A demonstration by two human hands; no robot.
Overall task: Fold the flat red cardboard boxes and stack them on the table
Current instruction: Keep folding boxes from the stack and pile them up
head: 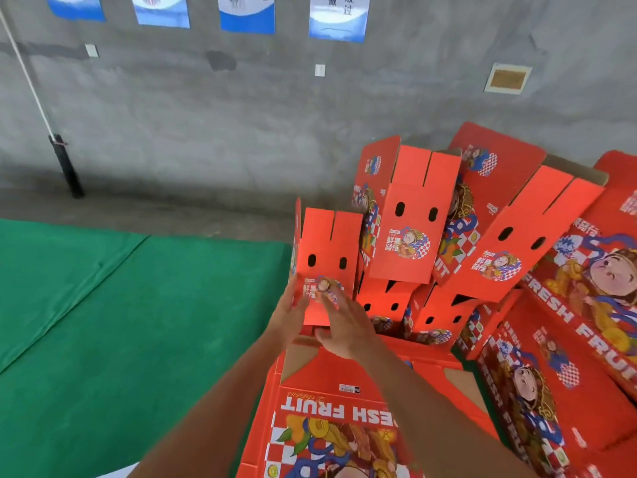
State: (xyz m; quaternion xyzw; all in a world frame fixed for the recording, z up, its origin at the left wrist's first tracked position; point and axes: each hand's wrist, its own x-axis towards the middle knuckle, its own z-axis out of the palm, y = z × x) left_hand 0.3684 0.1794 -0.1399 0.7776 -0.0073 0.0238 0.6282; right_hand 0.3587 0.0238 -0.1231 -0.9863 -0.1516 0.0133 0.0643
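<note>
On the pile, I set a folded box (325, 260).
Both flat hands, left (291, 313) and right (344, 326), press its light, stiff sides.

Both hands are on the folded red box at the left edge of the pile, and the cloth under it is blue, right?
Not quite: the cloth is green, not blue, as the head view shows. The rest holds: the left hand and right hand are both on the folded red box at the left edge of the pile.
</note>
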